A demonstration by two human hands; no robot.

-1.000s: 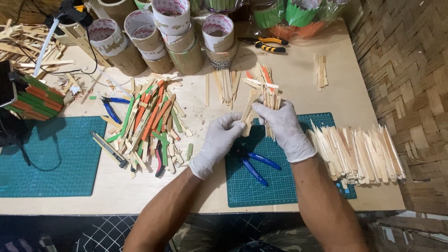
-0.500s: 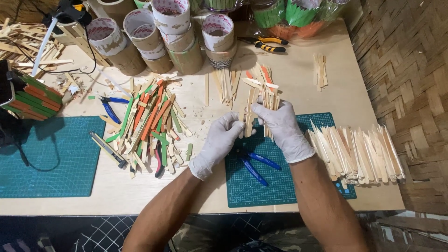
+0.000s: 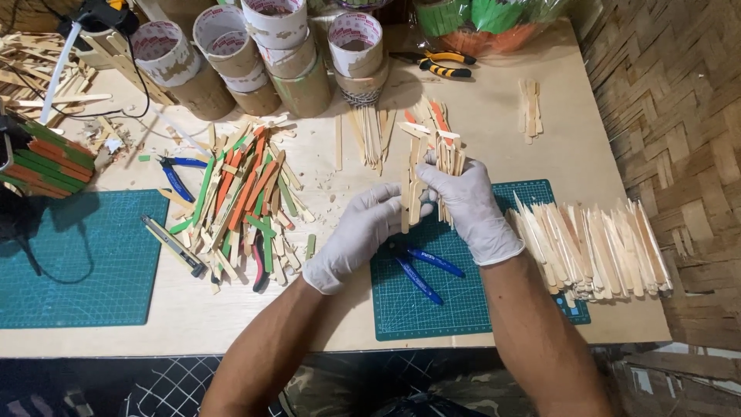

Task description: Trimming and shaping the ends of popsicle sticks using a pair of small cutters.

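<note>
Centrally, two gloved hands work plain wooden sticks (image 3: 414,181) over a pale wooden table (image 3: 478,108).
Right hand (image 3: 471,205) has its grip clamped on the sticks; left hand (image 3: 359,232) pinches one stick's lower end. Green cutting mat (image 3: 471,301) lies below them, blue cutters (image 3: 424,270) on it, woven bamboo wall (image 3: 679,116) at right.

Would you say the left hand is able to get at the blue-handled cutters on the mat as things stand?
Probably yes: the blue-handled cutters lie uncovered just below the left hand, but that hand is holding wooden sticks.
</note>
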